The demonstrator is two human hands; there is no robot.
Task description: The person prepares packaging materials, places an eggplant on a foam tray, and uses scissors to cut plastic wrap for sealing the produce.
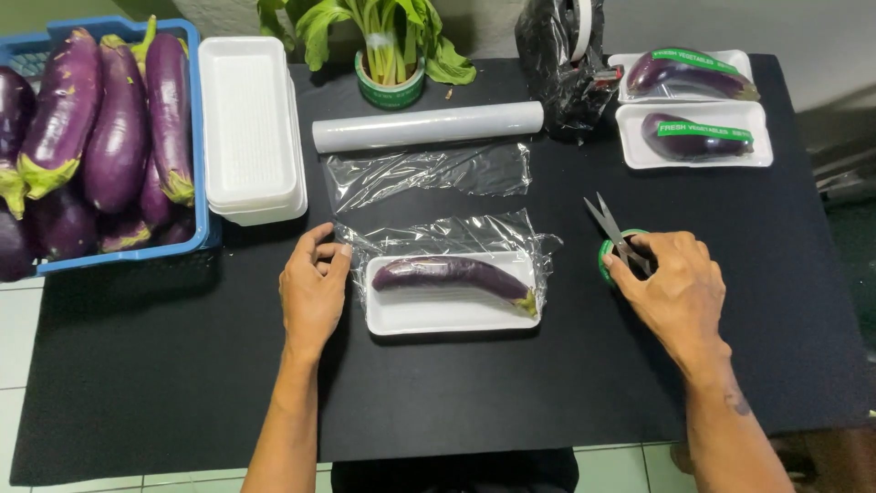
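Head cam, L hand (pixel 313 290) flat, R hand (pixel 671 283) on scissors (pixel 613 233)

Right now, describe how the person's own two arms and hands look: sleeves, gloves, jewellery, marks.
Both forearms are bare to the bottom edge of the picture, with no sleeves in view. The left hand and right hand wear no gloves, and no rings, watch or bracelet show. The fingers are bare, with short nails. The right forearm carries a small dark tattoo just above the wrist; its design is too small to make out.

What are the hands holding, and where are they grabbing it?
The right hand rests on the scissors at their handle end, beside a green tape roll. The left hand touches the edge of the plastic wrap by the eggplant tray.
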